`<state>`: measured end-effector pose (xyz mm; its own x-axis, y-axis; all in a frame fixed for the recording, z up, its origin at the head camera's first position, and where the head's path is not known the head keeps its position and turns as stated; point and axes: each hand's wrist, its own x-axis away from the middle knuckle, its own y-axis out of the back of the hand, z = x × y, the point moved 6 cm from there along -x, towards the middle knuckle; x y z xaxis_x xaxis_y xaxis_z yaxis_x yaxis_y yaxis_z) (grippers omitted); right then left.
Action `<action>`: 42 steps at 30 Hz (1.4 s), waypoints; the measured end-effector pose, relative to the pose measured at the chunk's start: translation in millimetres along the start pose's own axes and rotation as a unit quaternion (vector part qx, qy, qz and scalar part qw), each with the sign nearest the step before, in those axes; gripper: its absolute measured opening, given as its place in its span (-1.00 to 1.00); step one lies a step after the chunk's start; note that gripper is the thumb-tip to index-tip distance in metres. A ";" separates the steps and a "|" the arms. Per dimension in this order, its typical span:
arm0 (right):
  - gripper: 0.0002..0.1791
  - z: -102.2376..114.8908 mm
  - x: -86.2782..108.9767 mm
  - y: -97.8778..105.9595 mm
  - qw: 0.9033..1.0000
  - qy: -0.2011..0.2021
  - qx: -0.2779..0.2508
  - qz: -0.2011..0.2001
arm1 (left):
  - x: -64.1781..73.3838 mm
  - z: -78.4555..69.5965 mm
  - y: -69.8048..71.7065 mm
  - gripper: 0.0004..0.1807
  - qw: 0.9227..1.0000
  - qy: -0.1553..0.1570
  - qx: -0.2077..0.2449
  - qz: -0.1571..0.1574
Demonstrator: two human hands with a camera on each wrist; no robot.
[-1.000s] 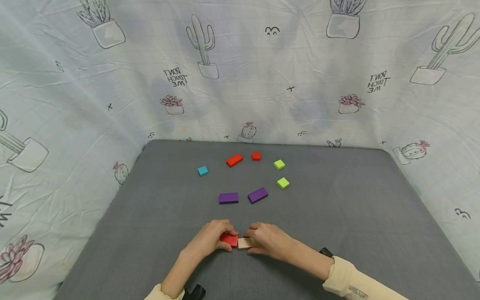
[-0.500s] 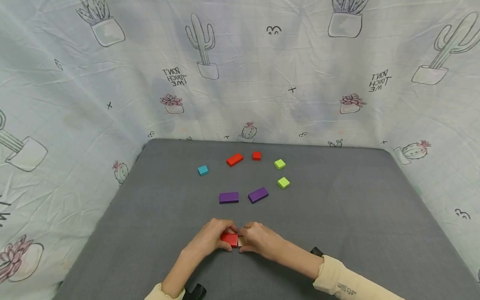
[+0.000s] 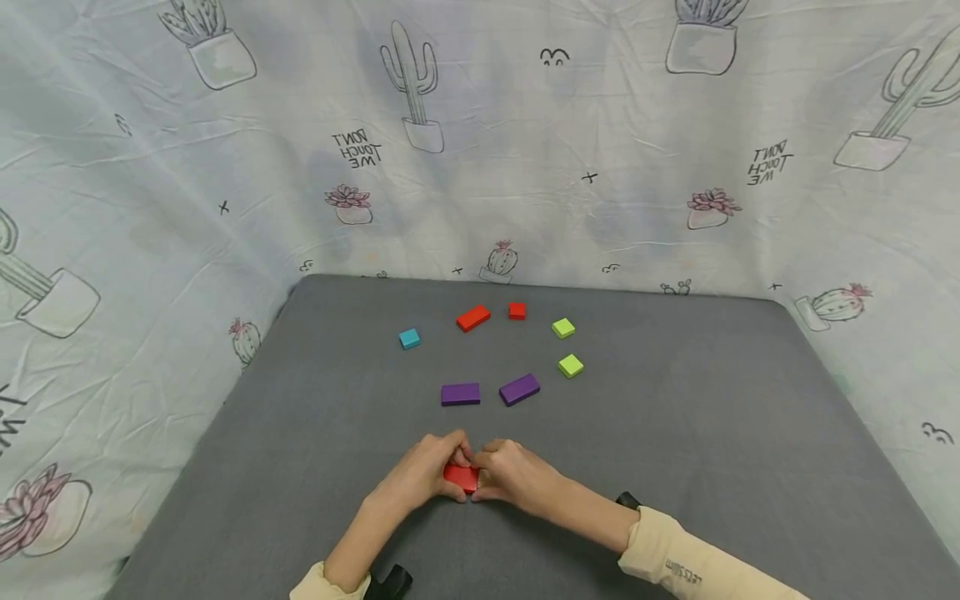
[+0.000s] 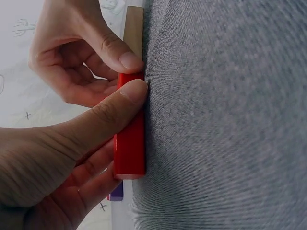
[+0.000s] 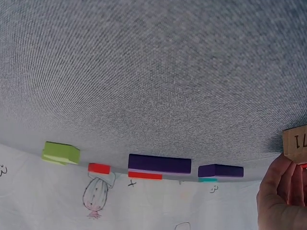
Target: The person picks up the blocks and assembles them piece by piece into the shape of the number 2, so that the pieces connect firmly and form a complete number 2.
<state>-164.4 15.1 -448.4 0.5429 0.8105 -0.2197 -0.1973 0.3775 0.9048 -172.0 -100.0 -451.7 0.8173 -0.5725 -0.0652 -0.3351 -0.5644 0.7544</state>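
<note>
My left hand [image 3: 425,471] pinches a red rectangular block [image 4: 130,151] lying on the grey table, with the thumb along its near side and fingers behind. Against the red block's end stands a plain wooden block [image 4: 134,31], in line with it. My right hand [image 3: 517,479] pinches the wooden block beside that joint, its thumb tip right at the red end. In the head view this hand covers the wooden block. The right wrist view shows the wooden block's end [image 5: 293,143], printed with dark characters.
Two purple blocks [image 3: 461,394] lie just beyond the hands. Farther back are a long red block [image 3: 473,317], a small red block [image 3: 517,311], a blue block [image 3: 409,338] and two lime-green blocks [image 3: 571,366]. A cactus-print curtain [image 3: 480,167] hangs behind the grey table [image 3: 712,433].
My right hand has slid left along the wooden block toward the red one, covering the wood that showed before in the head view. My left hand stays on the red block.
</note>
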 end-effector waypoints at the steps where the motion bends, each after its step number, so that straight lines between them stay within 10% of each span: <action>1: -0.71 0.0 -0.5 0.0 1.000 0.001 0.001 -0.001 | 0.1 -0.1 0.1 -0.46 1.000 -0.003 0.002 0.000; 14: -0.75 -0.7 -1.4 0.2 1.000 -0.002 -0.028 0.004 | 3.2 0.4 -1.1 -0.59 0.998 -0.022 0.038 0.041; 19: -0.76 -1.5 -1.9 -0.2 0.999 -0.014 -0.031 0.018 | -0.6 4.1 16.8 -0.63 0.997 -0.050 0.044 0.038; 24: -0.77 -2.8 -2.8 -1.1 0.998 -0.036 -0.025 0.038 | -11.0 29.6 35.2 -0.35 1.000 -0.015 0.011 0.018; 34: -0.75 -3.6 -3.7 -3.2 0.997 -0.049 -0.016 0.058 | -29.9 73.4 45.1 -0.15 0.994 -0.011 0.040 0.097; 42: -0.73 -2.6 -3.2 -3.8 0.998 -0.046 -0.004 0.053 | -45.8 79.3 53.9 -0.23 0.986 0.019 0.048 0.158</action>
<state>-167.5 12.3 -452.1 0.5910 0.8017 -0.0890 -0.2640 0.2965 0.9178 -264.6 -151.3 -459.9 0.6809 -0.7076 0.1888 -0.6173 -0.4158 0.6679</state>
